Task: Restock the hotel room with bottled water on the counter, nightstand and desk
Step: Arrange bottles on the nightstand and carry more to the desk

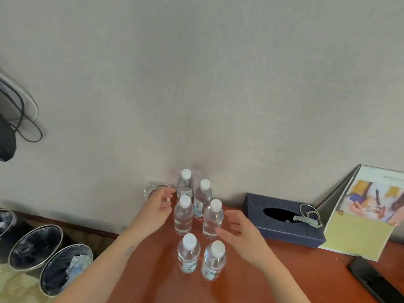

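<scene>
Several clear water bottles with white caps stand upright in pairs on a reddish-brown wooden desk (153,281), against the wall. The middle pair is a left bottle (183,215) and a right bottle (212,219); the nearest pair stands at the front (189,254). My left hand (156,209) hovers just left of the middle-left bottle, fingers loosely curved, holding nothing. My right hand (242,235) is beside the middle-right bottle with fingers spread, its fingertips close to the bottle; whether they touch is unclear.
A dark blue tissue box (282,228) with a bracelet and clip on it lies to the right, then a leaning brochure stand (367,217) and a black phone (371,281). A glass ashtray (153,189) sits behind my left hand. Lined waste bins (35,246) stand on the floor at left.
</scene>
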A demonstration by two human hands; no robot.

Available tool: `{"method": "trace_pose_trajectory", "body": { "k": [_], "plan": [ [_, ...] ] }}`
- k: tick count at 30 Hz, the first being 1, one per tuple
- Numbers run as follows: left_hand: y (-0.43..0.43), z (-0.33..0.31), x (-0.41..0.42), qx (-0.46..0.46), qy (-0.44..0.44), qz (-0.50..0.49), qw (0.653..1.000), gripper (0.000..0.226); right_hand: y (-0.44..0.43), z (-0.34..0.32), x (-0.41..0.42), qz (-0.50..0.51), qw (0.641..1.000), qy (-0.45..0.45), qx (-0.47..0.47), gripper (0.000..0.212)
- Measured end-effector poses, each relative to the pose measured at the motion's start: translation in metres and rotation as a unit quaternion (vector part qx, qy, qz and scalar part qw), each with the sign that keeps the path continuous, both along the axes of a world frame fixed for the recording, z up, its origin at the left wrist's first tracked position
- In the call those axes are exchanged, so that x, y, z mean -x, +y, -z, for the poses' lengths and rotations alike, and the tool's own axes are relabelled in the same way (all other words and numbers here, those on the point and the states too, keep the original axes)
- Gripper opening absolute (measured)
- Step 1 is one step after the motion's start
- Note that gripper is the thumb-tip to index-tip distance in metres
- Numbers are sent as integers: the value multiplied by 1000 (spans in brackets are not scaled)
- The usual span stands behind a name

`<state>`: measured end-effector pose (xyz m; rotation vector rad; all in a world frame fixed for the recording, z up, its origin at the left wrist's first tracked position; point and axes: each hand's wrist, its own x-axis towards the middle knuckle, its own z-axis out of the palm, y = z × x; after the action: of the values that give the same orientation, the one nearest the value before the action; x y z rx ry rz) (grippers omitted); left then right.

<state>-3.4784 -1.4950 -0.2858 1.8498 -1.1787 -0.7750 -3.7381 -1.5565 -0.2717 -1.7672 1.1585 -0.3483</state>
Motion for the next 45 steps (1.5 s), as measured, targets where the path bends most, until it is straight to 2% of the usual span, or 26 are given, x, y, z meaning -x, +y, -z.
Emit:
{"method": "trace_pose_trajectory", "body": {
  "k": [3, 6, 9, 14, 17, 25, 30, 33, 45],
  "plan": [
    [-25, -16, -2, 17, -40, 29, 999, 45, -22, -6, -16, 9, 998, 47, 49, 51],
    [-51, -25, -6, 19, -121, 67, 990, 42, -36, -2, -33, -2, 992, 94, 87, 52],
    [-69, -28, -13, -9, -204, 90, 975, 44, -47, 6, -48, -6, 988, 116, 102, 52],
    [-92, -27, -27, -80, -287, 139, 945, 55, -73, 6, -74, -27, 986, 128, 99, 69],
    [-101, -24, -34, -106, -284, 157, 940, 57, -91, 3, -89, -20, 986, 138, 94, 72],
    [-121, -7, -32, -117, -272, 130, 946, 61, -107, 1, -113, -87, 944, 258, 188, 38],
    [-124, -2, -28, -94, -291, 102, 947, 41, -108, 1, -118, -100, 937, 252, 220, 36],
    [-123, -4, -28, -76, -274, 99, 954, 34, -112, -2, -121, -116, 933, 254, 226, 31],
    [-123, -8, -35, -47, -258, 87, 961, 23, -122, -1, -131, -126, 929, 243, 251, 30]
  ]
}}
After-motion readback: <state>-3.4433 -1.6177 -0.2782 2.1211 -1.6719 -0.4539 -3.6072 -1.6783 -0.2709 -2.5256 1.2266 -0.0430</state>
